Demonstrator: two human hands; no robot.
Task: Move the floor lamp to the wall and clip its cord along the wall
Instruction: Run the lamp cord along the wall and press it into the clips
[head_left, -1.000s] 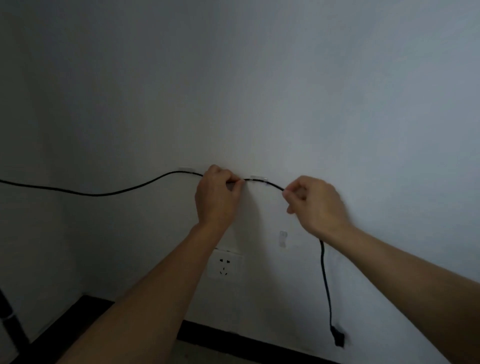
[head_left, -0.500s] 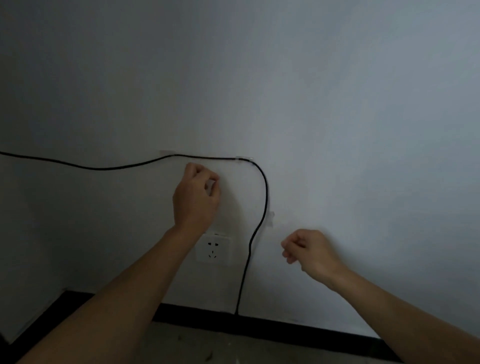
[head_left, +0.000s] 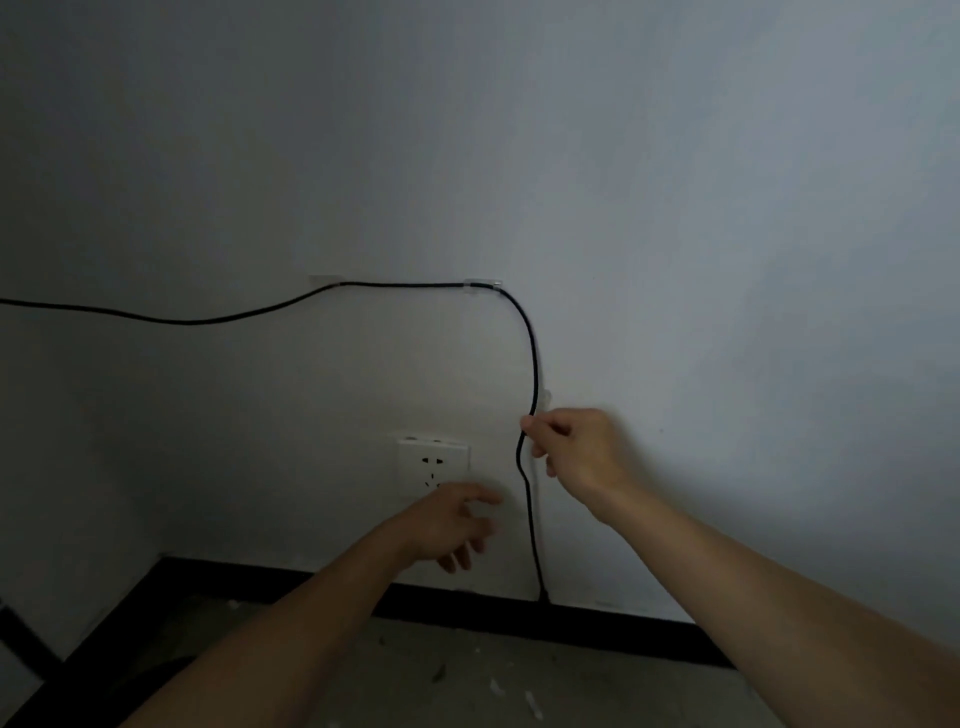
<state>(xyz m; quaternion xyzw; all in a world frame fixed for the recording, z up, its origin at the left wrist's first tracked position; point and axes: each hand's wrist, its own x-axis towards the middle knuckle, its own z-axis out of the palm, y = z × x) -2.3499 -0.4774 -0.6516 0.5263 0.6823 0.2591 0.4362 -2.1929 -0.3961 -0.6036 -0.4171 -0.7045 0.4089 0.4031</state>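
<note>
A black cord runs in from the left edge along the white wall. It passes through two clear clips, one on the left and one on the right, then bends down to the floor. A third clear clip sits on the wall beside the hanging stretch. My right hand pinches the cord just below that clip. My left hand hovers lower, fingers spread, in front of the socket's bottom corner and left of the cord. The lamp itself is out of view.
A white wall socket sits left of the hanging cord. A black skirting board lines the wall's foot. The grey floor carries small white scraps. A dark object shows at the lower left edge.
My right hand rose and closed on the hanging cord below the third clip. My left hand dropped from beside the upper cord to below the socket and spread its fingers.
</note>
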